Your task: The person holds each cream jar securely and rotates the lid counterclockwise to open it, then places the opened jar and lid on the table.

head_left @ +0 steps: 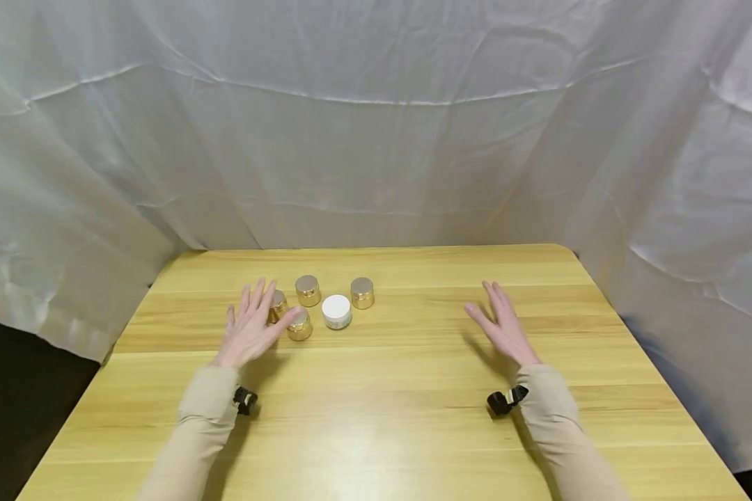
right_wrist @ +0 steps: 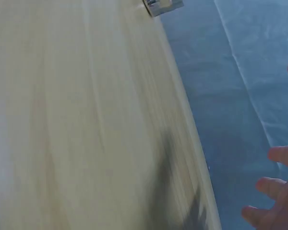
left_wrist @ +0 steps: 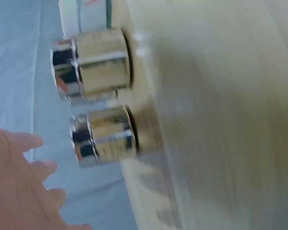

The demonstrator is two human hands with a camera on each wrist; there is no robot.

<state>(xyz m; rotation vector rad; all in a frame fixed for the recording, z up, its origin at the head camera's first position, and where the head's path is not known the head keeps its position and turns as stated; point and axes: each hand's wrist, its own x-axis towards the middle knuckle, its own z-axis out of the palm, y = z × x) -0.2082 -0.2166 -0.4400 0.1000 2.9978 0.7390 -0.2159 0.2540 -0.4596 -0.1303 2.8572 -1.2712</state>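
Observation:
Fingers spread, my left hand [head_left: 251,330] hovers at the left group of small gold jars and holds nothing. Its thumb overlaps the front gold jar [head_left: 299,327] in the head view, and its fingers partly hide another gold jar [head_left: 278,303]. Behind these stands a third gold jar [head_left: 308,290]. A jar with a white lid [head_left: 336,312] is to the right, with one more gold jar [head_left: 362,293] beyond it. In the left wrist view two shiny gold jars [left_wrist: 103,62] stand beside the fingers. My right hand [head_left: 504,330] is apart from the jars, fingers extended, holding nothing.
The light wood table [head_left: 382,390] has a rounded far corner at the right. A pale hanging cloth [head_left: 376,153] encloses its back and sides. Small black cameras are strapped at both wrists, one a black wrist camera [head_left: 507,401] on the right.

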